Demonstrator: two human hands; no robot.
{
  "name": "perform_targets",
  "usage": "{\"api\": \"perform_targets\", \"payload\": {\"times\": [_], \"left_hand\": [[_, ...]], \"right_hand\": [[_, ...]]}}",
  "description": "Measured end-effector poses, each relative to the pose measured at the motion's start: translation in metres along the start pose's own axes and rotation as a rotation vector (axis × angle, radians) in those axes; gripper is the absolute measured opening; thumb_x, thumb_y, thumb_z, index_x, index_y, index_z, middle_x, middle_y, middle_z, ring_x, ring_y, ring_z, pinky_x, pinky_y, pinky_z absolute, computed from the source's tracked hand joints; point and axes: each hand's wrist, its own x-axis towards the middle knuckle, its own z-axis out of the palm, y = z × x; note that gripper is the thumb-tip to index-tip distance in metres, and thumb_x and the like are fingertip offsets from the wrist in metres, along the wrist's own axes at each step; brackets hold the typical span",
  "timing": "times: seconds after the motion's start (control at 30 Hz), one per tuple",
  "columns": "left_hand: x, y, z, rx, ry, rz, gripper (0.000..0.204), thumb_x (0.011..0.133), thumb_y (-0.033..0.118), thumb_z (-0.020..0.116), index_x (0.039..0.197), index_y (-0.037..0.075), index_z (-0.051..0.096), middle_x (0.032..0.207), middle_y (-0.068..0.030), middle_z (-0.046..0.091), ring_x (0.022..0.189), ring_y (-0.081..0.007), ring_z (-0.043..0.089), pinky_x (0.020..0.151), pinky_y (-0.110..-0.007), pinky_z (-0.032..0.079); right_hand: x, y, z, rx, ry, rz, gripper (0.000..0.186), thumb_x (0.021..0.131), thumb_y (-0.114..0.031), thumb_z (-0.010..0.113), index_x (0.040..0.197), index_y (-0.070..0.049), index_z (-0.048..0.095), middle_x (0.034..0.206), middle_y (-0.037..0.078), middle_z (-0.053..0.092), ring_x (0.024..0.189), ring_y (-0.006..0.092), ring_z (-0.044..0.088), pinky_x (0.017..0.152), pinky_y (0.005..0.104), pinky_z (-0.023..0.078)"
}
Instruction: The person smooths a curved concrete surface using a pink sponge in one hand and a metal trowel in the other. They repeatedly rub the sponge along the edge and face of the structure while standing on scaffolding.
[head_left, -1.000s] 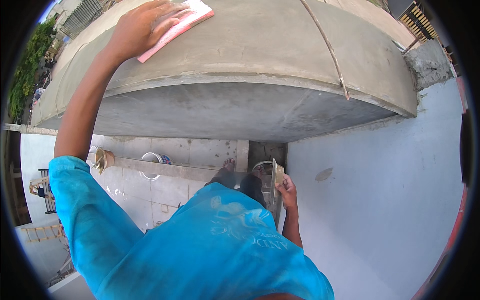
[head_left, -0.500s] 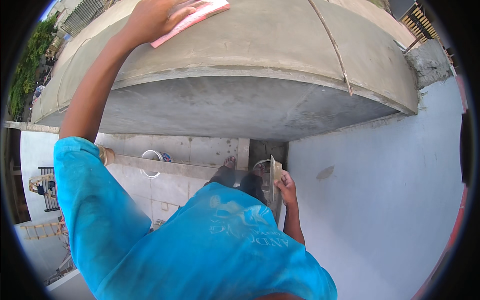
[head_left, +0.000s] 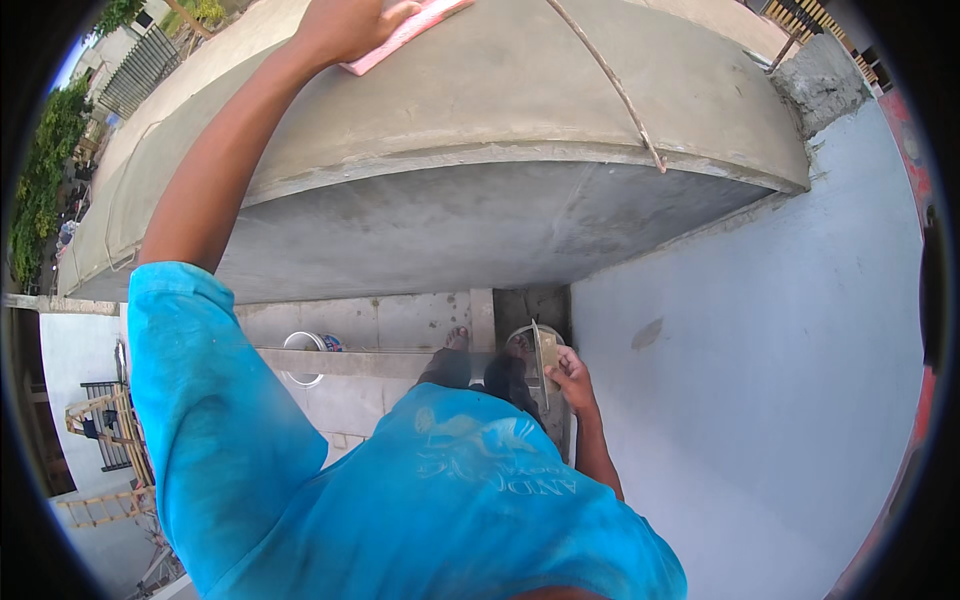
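Observation:
My left hand (head_left: pixel 345 28) reaches up and grips a flat pink sponge (head_left: pixel 408 34), pressed against the grey plastered face of a concrete ledge (head_left: pixel 480 90). The fingers' far side is cut off by the top of the picture. Low beside the bluish wall, my right hand (head_left: pixel 570 378) is closed on a plastering trowel (head_left: pixel 546 358). Its thin blade shows almost edge-on, upright and apart from the ledge. A thin stick (head_left: pixel 612 78) hangs across the ledge's face, to the right of the sponge.
I stand barefoot on a narrow plank (head_left: pixel 360 364) above a tiled floor. A white bucket (head_left: pixel 304 378) stands below, left of my feet, and another bucket's rim shows by my right foot. The bluish wall (head_left: pixel 740 360) closes off the right. Ladders (head_left: pixel 105 508) and railings stand far left.
My left hand has slid the sponge a little to the right and up along the ledge. My right hand still grips the trowel, which has turned slightly. The whole view has tilted.

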Motion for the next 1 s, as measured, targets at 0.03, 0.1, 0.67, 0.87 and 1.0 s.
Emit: {"api": "perform_targets", "payload": {"times": [0.03, 0.1, 0.67, 0.87, 1.0], "left_hand": [[0.016, 0.025, -0.004, -0.001, 0.018, 0.027, 0.034, 0.099, 0.032, 0.061, 0.124, 0.012, 0.073, 0.112, -0.0163, 0.072, 0.105, -0.0367, 0.066, 0.09, -0.046, 0.053], [0.045, 0.092, -0.013, -0.142, 0.147, 0.26, 0.038, 0.098, 0.036, 0.063, 0.122, 0.009, 0.073, 0.112, -0.0187, 0.072, 0.105, -0.0374, 0.066, 0.09, -0.047, 0.053], [0.047, 0.144, -0.011, -0.468, 0.086, 0.559, 0.034, 0.101, 0.027, 0.063, 0.132, 0.016, 0.072, 0.132, -0.0123, 0.068, 0.12, -0.0308, 0.062, 0.1, -0.043, 0.049], [-0.078, 0.086, -0.08, -0.361, -0.17, 0.36, 0.036, 0.094, 0.012, 0.069, 0.129, 0.008, 0.072, 0.125, -0.0159, 0.067, 0.112, -0.0341, 0.061, 0.1, -0.044, 0.045], [-0.16, 0.085, -0.114, -0.445, -0.174, 0.062, 0.053, 0.092, 0.023, 0.073, 0.139, -0.001, 0.062, 0.126, -0.0184, 0.068, 0.111, -0.032, 0.065, 0.097, -0.044, 0.049]], "right_hand": [[0.0, 0.0, -0.001, 0.014, -0.011, -0.003, 0.05, 0.092, -0.004, 0.07, 0.139, 0.0, 0.054, 0.127, 0.008, 0.066, 0.117, 0.0152, 0.062, 0.103, 0.0312, 0.046], [0.002, 0.002, -0.001, 0.018, -0.023, -0.018, 0.05, 0.091, -0.005, 0.071, 0.139, 0.0, 0.054, 0.128, 0.008, 0.066, 0.117, 0.0155, 0.062, 0.104, 0.0314, 0.046], [-0.006, 0.006, -0.007, 0.061, 0.046, -0.091, 0.05, 0.091, -0.01, 0.076, 0.137, -0.003, 0.056, 0.126, 0.008, 0.066, 0.118, 0.0162, 0.062, 0.103, 0.033, 0.047], [-0.014, 0.003, -0.009, 0.085, 0.073, -0.067, 0.054, 0.091, -0.008, 0.075, 0.14, -0.003, 0.052, 0.131, 0.008, 0.064, 0.122, 0.0165, 0.06, 0.105, 0.033, 0.046], [-0.029, -0.013, -0.015, 0.339, 0.154, -0.206, 0.061, 0.091, -0.006, 0.071, 0.147, -0.004, 0.045, 0.138, 0.008, 0.06, 0.129, 0.0179, 0.057, 0.109, 0.0341, 0.044]]}}
